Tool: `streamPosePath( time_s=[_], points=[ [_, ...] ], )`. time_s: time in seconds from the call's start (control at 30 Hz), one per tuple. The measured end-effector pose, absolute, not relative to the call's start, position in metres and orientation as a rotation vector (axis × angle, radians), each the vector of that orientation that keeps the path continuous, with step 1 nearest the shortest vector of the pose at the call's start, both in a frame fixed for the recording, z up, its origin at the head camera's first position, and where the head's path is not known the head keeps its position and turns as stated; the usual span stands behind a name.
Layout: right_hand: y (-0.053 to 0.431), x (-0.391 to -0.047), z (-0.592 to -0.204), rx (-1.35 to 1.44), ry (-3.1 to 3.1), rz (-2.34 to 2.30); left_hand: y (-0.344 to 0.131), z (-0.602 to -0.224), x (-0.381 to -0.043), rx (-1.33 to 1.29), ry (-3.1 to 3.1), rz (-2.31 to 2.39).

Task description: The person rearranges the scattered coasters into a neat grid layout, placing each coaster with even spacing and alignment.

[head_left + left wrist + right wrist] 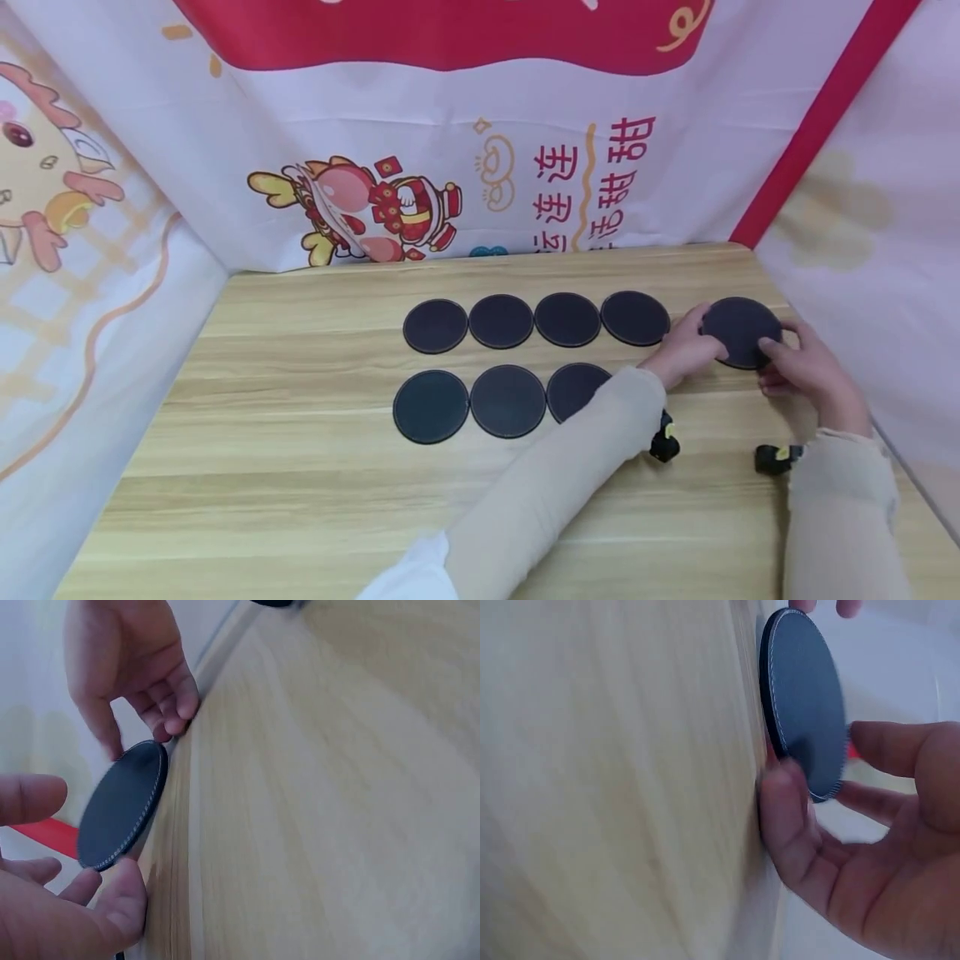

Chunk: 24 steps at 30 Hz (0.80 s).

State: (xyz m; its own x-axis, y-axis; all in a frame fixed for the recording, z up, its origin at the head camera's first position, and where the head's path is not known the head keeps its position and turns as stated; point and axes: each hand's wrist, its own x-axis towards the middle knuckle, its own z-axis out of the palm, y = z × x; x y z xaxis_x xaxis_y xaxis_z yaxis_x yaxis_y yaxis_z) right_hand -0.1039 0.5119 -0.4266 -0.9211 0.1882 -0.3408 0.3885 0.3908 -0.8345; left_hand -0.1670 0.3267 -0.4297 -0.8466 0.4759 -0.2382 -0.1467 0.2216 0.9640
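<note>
A black round coaster [741,332] with pale edge stitching is tilted up off the table at the far right. My right hand [813,367] pinches its right edge between thumb and fingers. At the opposite edge is my left hand [684,348]; its fingertips [124,889] touch the rim while the thumb stands apart, as the left wrist view shows. The right wrist view has the same coaster [806,697] seen nearly edge-on, with the tips of the left fingers at the top.
Several matching coasters [501,321] lie in a back row, almost touching. In a front row lie more coasters [508,402], the rightmost partly covered by my left sleeve [570,483]. Printed cloth walls [420,108] bound the wooden table [262,433] at the back and sides.
</note>
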Motion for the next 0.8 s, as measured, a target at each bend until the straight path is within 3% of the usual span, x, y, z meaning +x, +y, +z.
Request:
streamPosePath(
  time_s=[0.27,0.5,0.8],
  points=[
    [0.489,-0.103,-0.42,0.468,2.574,-1.647,0.319,-0.425,-0.157,0.23,2.222,1.644],
    [0.47,-0.096,-0.406,0.288,2.323,-1.943,0.289,-0.419,-0.147,0.188,2.395,1.838],
    [0.436,-0.084,-0.403,0.029,2.01,-2.324,0.248,-0.406,-0.139,0.165,1.956,2.137]
  ],
)
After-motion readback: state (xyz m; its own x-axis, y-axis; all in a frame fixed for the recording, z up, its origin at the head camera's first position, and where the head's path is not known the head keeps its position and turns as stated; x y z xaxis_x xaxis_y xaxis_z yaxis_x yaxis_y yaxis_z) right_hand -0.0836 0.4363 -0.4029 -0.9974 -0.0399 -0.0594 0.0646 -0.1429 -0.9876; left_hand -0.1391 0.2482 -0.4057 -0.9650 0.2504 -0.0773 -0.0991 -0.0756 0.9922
